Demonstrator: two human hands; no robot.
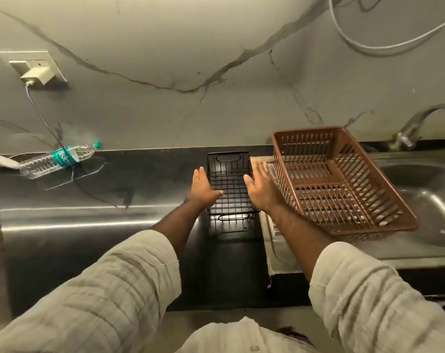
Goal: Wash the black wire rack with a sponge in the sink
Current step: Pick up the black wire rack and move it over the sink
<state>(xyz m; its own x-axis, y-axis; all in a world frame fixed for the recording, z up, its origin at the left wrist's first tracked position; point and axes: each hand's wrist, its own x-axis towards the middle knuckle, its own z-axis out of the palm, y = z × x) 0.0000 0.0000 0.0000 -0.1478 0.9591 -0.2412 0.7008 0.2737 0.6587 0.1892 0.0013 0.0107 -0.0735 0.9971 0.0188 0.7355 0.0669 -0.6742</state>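
The black wire rack [230, 186] stands on the dark countertop, just left of the steel sink unit. My left hand [203, 189] is at its left side and my right hand [260, 189] at its right side, both with fingers spread and palms facing inward. Neither hand has closed on the wire; whether the palms touch it I cannot tell. The sink basin [425, 189] lies to the right, with the tap [417, 126] behind it. No sponge is in view.
A brown plastic basket [343, 179] rests tilted on the sink's drainboard, close to my right hand. A plastic water bottle [59, 159] lies on the counter at the left, with a charger cable [38, 110] running from a wall socket. A white cloth [2, 161] sits far left.
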